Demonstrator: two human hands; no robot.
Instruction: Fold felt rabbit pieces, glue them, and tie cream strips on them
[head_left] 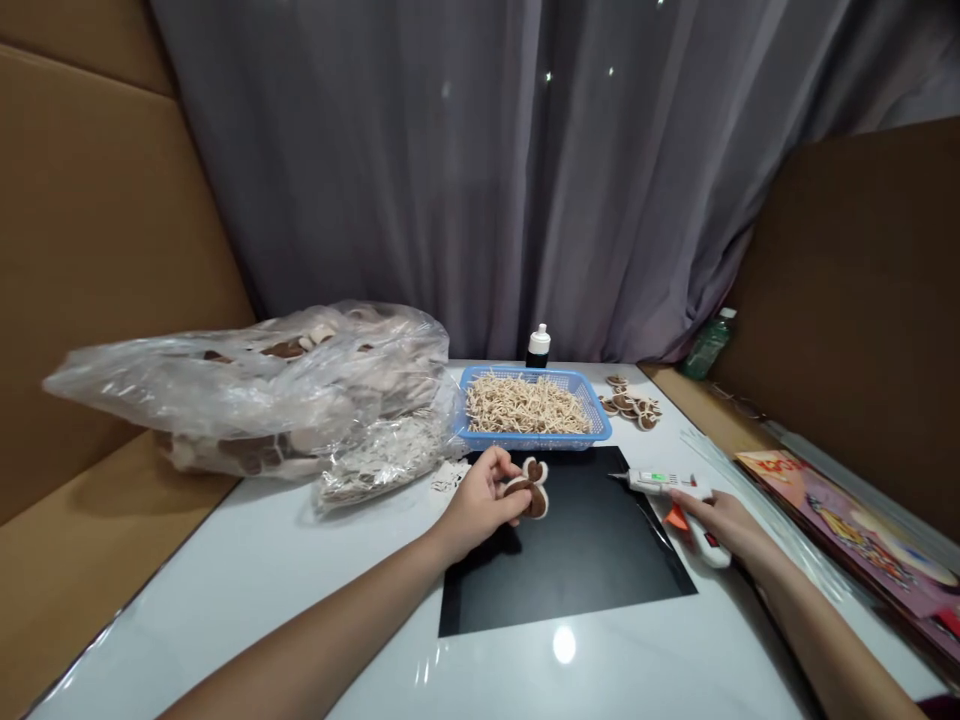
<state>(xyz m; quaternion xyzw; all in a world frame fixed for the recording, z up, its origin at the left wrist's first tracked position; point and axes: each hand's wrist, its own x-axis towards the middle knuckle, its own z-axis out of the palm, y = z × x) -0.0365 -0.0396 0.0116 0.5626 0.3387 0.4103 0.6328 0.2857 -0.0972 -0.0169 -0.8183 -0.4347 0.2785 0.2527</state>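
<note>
Pinched in my left hand (487,500) is a small brown felt piece (537,498) with a white edge and rounded lobes, held above a black sheet (577,550). My right hand (724,525) is on a white hot glue gun (670,482) with an orange trigger and a small green-lit display. The gun's nozzle points left over the sheet's right side, apart from the felt piece. Beyond the sheet stands a blue plastic basket (604,428) full of short beige cord-like pieces (525,403).
A large clear bag (337,370) of brown-and-white pieces and a smaller bag (382,460) lie left. More brown pieces (630,405) are piled right of the basket. A white-capped bottle (538,345), a green bottle (709,345) and a colourful booklet (862,530) stand or lie around. Cardboard walls (97,250) flank the table.
</note>
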